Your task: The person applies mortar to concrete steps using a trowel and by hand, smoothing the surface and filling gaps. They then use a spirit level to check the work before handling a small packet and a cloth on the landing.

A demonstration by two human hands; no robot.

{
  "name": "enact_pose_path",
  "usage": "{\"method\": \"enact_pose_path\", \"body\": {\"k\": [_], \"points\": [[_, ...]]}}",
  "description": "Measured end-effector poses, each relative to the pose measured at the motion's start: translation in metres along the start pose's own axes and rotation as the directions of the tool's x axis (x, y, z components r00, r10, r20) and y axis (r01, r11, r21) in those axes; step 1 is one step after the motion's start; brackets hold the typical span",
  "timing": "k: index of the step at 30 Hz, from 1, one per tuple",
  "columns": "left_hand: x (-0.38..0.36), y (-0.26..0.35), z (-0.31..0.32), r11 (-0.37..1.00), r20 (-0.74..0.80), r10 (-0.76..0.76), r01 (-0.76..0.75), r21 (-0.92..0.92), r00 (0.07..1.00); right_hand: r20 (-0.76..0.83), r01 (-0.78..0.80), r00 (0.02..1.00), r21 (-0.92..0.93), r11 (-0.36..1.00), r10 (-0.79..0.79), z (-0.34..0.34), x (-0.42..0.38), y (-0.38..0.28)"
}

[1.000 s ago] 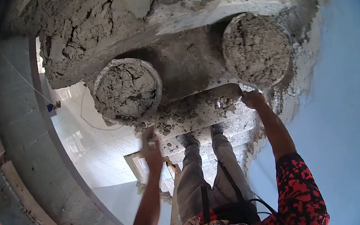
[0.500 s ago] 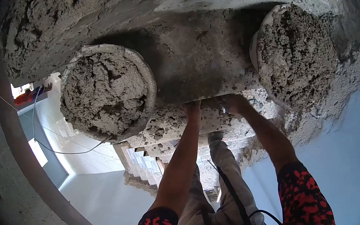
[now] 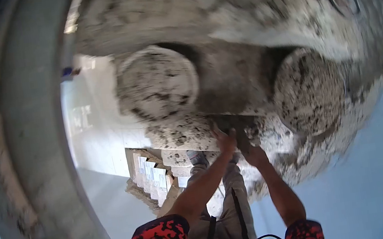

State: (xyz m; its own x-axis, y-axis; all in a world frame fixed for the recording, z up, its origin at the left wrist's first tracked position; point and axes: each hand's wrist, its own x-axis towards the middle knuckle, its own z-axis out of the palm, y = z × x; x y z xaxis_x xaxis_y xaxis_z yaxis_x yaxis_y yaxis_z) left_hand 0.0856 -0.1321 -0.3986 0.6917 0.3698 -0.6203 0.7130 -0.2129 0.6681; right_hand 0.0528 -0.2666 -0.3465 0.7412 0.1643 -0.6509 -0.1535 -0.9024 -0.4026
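Observation:
My left hand point(image 3: 225, 141) is at the front edge of the mortar-smeared step, fingers pointing forward and smeared by motion. Close on its right is my right hand point(image 3: 254, 154), closed round or against a dark, narrow shape point(image 3: 241, 137) too blurred to name. Beyond the hands, two round buckets of wet grey mortar stand on the step: a left bucket point(image 3: 194, 77) and a right bucket point(image 3: 278, 70). Between them the step surface point(image 3: 232, 79) is dark and damp. Neither hand touches a bucket.
Mortar-splattered stairs point(image 3: 179, 138) run down under my feet, with a shoe point(image 3: 198, 157) on one. Pale tiled steps point(image 3: 153, 176) are at lower left. A curved concrete edge point(image 3: 38, 107) runs along the left, a blue-white wall point(image 3: 330, 198) on the right. A rough mortared surface point(image 3: 176, 9) rises behind.
The view has turned and shifted, so both buckets sit differently in it. My hands have drawn back from the step edge and come closer together.

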Motion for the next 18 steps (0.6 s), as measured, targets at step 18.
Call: {"method": "enact_pose_path", "body": {"k": [18], "points": [[-0.171, 0.163, -0.223, 0.969, 0.327, 0.198, -0.236, 0.080, 0.924, -0.200, 0.181, 0.966, 0.072, 0.981, -0.164, -0.112, -0.199, -0.163]]}}
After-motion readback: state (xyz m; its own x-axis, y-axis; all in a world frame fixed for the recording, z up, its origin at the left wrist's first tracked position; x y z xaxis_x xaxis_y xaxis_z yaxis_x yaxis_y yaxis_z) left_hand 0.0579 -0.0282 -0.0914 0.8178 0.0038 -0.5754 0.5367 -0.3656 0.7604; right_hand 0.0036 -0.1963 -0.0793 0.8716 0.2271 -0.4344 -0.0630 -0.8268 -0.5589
